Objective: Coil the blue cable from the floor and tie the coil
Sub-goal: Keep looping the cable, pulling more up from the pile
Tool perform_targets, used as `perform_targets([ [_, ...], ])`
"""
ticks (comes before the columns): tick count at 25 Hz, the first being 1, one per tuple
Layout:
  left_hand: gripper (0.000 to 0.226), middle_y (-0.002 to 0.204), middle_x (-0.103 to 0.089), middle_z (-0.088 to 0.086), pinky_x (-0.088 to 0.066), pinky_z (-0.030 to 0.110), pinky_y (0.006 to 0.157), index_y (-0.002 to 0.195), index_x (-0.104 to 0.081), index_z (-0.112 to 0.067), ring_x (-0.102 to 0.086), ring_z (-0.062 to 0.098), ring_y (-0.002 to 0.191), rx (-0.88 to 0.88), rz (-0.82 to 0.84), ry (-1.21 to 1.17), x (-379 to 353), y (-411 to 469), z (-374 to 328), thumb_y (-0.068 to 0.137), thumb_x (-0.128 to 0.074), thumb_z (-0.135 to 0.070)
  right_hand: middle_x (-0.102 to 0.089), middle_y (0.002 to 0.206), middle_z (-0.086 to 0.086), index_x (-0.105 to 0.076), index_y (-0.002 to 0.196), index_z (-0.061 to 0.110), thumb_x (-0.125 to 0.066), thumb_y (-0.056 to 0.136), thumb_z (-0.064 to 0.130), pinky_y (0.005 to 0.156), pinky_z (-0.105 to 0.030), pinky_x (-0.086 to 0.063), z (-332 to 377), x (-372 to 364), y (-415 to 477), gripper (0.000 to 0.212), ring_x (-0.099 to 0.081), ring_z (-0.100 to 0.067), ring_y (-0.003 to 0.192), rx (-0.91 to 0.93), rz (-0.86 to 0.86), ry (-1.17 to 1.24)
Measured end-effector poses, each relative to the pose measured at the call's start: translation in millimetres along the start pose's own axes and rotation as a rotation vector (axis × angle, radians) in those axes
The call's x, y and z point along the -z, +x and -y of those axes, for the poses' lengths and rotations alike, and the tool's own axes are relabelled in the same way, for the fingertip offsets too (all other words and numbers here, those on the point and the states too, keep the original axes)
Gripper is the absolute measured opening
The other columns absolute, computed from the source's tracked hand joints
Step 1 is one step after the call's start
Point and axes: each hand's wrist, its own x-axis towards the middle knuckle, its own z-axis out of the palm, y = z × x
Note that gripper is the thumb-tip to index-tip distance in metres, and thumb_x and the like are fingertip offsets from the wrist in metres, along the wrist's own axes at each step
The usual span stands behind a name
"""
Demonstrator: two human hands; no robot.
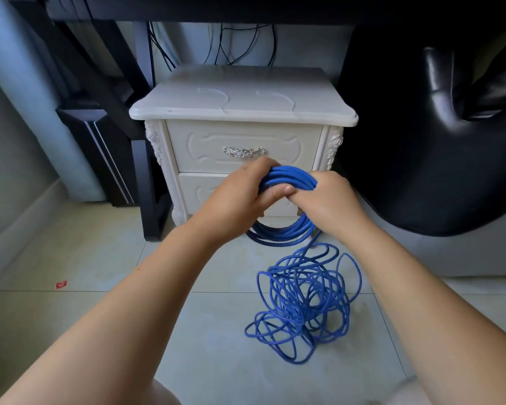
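Blue cable nearest us, a loose tangle of loops on the pale tiled floor, right of centre. One strand climbs from the pile up to the coil, held above the floor in front of the white nightstand.

Left hand wrapped round the coil's left side, fingers closed over the bundle, thumb across the front. Right hand clamped on the right side, also closed on the strands. Lower half of the coil hangs free below both hands, so several turns done, plenty left on the floor; judging approx. midway or less, no tie yet.

Risks: the floor pile looks knotted w/ loops crossing each other, so a hard pull could cinch a snag rather than feed clean. Turns in the coil could slip or splay if either hand loosens to take the next loop. Twist may build up and kink the strand.

Farther back: nightstand drawer w/ silver handle, black chair far right, dark wires dangling behind. Small red scrap on the floor at left, print too small to read. No other labels or brands legible.
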Motion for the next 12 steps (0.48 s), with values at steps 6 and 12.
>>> perform_targets([
  [6, 0.020, 0.073, -0.052, -0.012, -0.040, 0.023, 0.058, 0.102, -0.050, -0.018, -0.054, 0.005, 0.061, 0.016, -0.129, -0.069, -4.4, 0.0, -6.6, 0.097, -0.053, -0.037, -0.061, 0.070, 0.002, -0.069, 0.088, 0.018, -0.069, 0.080, 0.029, 0.067, -0.029, -0.045, -1.2, 9.6, 1.4, 0.013, -0.057, -0.010, 0.066, 0.018, 0.098, 0.245],
  [12, 0.014, 0.065, -0.049, -0.008, -0.042, 0.020, 0.048, 0.102, -0.052, -0.017, -0.053, 0.009, 0.046, 0.125, -0.315, -0.352, -2.4, 2.3, -16.4, 0.100, -0.050, -0.031, -0.067, 0.074, 0.003, -0.059, 0.077, 0.020, -0.072, 0.083, 0.015, 0.089, -0.036, -0.048, -10.3, 8.9, 1.8, 0.015, -0.068, -0.015, 0.082, -0.020, 0.180, 0.540],
])
